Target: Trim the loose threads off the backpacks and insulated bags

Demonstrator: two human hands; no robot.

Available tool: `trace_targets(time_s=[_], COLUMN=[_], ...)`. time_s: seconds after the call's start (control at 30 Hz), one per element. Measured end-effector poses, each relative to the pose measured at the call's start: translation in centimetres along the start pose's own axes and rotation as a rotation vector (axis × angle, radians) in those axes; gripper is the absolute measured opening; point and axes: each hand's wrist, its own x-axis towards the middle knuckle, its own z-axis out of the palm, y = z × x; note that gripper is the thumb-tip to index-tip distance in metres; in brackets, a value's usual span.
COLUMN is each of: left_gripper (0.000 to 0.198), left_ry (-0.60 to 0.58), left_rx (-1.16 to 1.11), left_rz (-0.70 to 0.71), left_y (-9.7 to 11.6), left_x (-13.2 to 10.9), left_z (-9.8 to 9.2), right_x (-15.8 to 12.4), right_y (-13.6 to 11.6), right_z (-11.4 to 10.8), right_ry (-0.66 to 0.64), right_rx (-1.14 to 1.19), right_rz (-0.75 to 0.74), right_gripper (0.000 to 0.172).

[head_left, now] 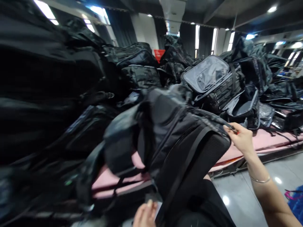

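Observation:
A black backpack [170, 138] with a mesh back panel and straps is tilted in front of me, over the pink surface. My right hand [241, 138] pinches its edge at the right corner. A small dark item with a spot of red shows at those fingers; its kind is unclear. Low in the view, my left hand [145, 216] has its fingers curled together beside the backpack's lower part. A pale, partly see-through piece [158, 208] shows by the left fingertips, blurred. What the left hand grips cannot be made out.
Large piles of black and dark camouflage bags stand at the left and back. An open bag with a grey lining [205, 74] lies at the back right. The pink surface [270, 140] runs along to the right, above a shiny tiled floor [236, 189]. A red crate [159, 54] shows far back.

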Motion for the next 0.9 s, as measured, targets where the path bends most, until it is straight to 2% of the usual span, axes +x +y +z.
trace_targets(time_s=[0.1,0.17,0.2,0.23,0.3,0.37,0.47,0.57,0.63,0.7,0.77,0.83,0.9], left_gripper=[0.021,0.021,0.020,0.020,0.025,0.030,0.032,0.017,0.006,0.015,0.022,0.022,0.017], left_ry=[0.100,0.084,0.044,0.012,-0.055,-0.117,-0.141,-0.109,-0.067,0.012,0.105,0.202,0.326], left_rx=[0.020,0.176,0.269,0.332,0.369,0.342,0.196,-0.028,-0.157,-0.265,-0.298,-0.196,0.028], left_rz=[0.361,0.502,0.540,0.555,0.533,0.477,0.361,0.187,0.061,-0.036,-0.047,0.082,0.318], left_y=[6.2,8.5,9.1,9.3,9.3,9.1,10.1,12.0,13.1,14.0,14.8,15.9,17.6], left_x=[-0.3,-0.6,-0.8,-1.0,-1.3,-1.5,-1.7,-1.5,-1.1,-0.5,0.4,1.4,2.2], left_z=[-0.3,0.0,0.3,0.6,1.4,1.9,2.0,1.3,0.2,-1.5,-4.0,-7.3,-11.0], right_x=[-3.7,-7.8,-10.0,-12.1,-15.3,-17.0,-17.2,-16.6,-16.4,-16.4,-16.5,-16.6,-16.5], right_y=[4.7,7.9,9.2,10.3,11.5,11.6,10.8,10.5,10.6,10.9,11.2,11.4,11.4], right_z=[1.4,3.0,3.7,4.2,4.6,4.3,3.8,3.6,3.7,3.7,3.6,3.4,3.2], right_ry=[-0.292,-0.477,-0.481,-0.430,-0.326,-0.296,-0.316,-0.333,-0.346,-0.365,-0.387,-0.408,-0.431], right_rx=[-0.063,-0.009,0.024,0.066,0.085,0.061,-0.003,-0.061,-0.096,-0.148,-0.209,-0.241,-0.252], right_rz=[0.176,0.330,0.426,0.516,0.635,0.709,0.761,0.801,0.812,0.811,0.802,0.796,0.791], right_gripper=[0.042,0.047,0.048,0.049,0.053,0.056,0.058,0.062,0.064,0.065,0.064,0.063,0.062])
